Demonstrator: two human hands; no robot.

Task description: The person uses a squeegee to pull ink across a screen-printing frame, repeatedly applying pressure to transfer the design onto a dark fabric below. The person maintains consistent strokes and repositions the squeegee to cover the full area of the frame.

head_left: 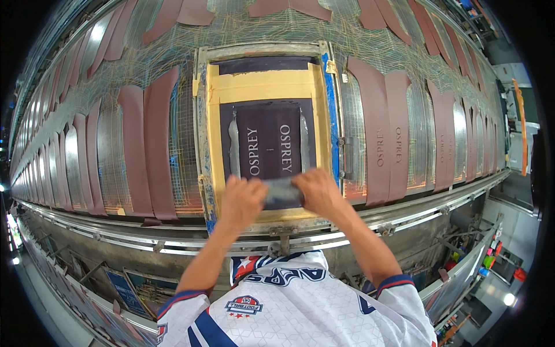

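Both my hands grip a blurred grey squeegee at the near end of a screen-printing frame. My left hand is closed round its left end, my right hand round its right end. The squeegee lies across the dark mesh, which bears two lines of pale lettering running lengthwise. Strips of grey ink run along both sides of the mesh. Yellow tape borders it, and blue tape covers part of the right side. What lies under the frame is hidden.
Brown cut panels lie in rows on the long table left of the frame. More brown panels, some with printed lettering, lie to the right. A metal rail runs along the near edge, with a clamp below the frame.
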